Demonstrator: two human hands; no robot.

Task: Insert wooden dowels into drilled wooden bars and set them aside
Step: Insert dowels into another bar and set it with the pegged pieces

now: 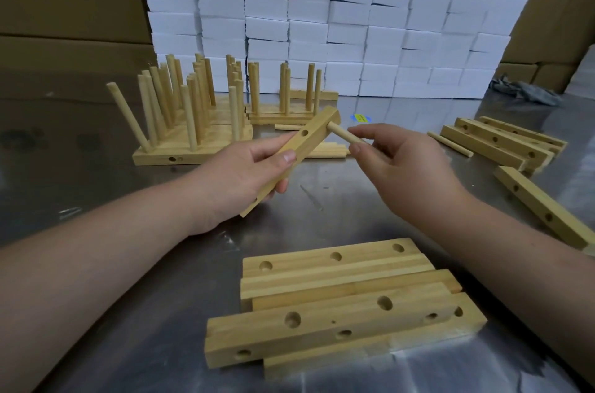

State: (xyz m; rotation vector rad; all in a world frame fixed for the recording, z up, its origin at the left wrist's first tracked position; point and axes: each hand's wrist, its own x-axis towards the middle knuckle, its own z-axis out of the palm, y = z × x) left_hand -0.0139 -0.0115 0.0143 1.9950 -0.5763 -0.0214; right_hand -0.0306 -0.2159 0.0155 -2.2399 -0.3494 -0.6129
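Just now the left hand curls around the lower half of a drilled wooden bar, lifting it clear of the steel table and tilting it so its far end points up and away. That tilt turns a side hole toward the right hand, which pinches a short wooden dowel between thumb and fingertips. The dowel's far tip already sits in the hole near the bar's upper end, so the insertion looks begun but not seated. Gripping the bar low leaves the working end open for the dowel and keeps the fingers off the second hole, which faces up.

Behind the hands, finished bars stand in a cluster with dowels upright, apparently the set-aside area. Nearest the camera lies a pile of empty drilled bars, within easy reach of either hand; more drilled bars rest to the right, with a loose dowel just beside them. Stacked white boxes wall off the back.
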